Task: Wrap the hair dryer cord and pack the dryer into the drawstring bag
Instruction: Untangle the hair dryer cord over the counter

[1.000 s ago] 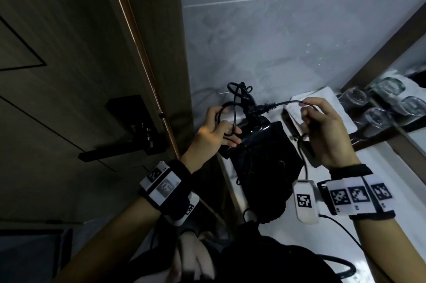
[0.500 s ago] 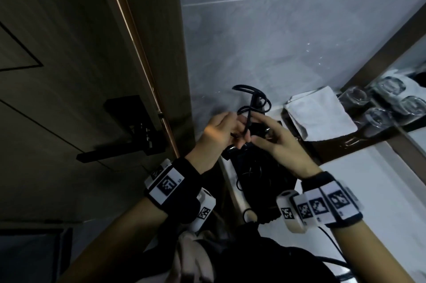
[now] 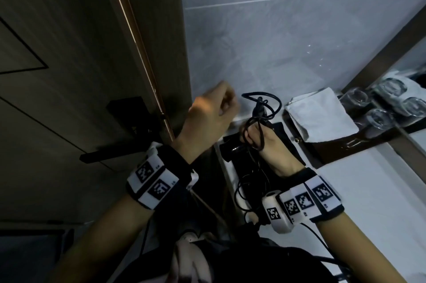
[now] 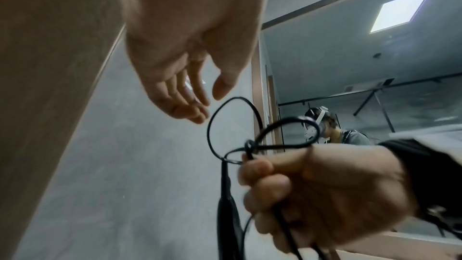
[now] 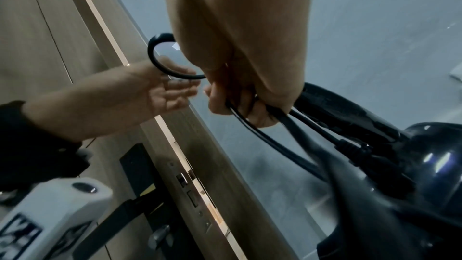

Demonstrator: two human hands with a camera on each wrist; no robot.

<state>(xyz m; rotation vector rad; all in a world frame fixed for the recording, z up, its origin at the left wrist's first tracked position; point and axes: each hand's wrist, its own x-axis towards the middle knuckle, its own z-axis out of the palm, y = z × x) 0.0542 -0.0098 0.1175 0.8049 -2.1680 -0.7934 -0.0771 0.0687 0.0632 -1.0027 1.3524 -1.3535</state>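
With the right hand (image 3: pixel 265 144) clenched around the gathered cord (image 3: pixel 265 105) and the hair dryer (image 5: pixel 375 137) handle over the counter's left edge, the slack, empty left hand (image 4: pixel 180 78) should take the free loop and wind it snugly

We note white counter (image 3: pixel 368 202) at 4 o'clock of head view, running up to grey wall at 12. Black bag (image 3: pixel 284 138) lies flat on counter near its left edge. Loose cord (image 3: pixel 239 192) loops lie at 6 of bag, over counter edge. Brown tray (image 3: pixel 334 153) sits just at 3 of bag. Folded white towel (image 3: pixel 320 116) rests on tray. Glasses (image 3: pixel 378 119) stand upside down at 3 of towel. We cannot tell which glasses are mirror reflections.
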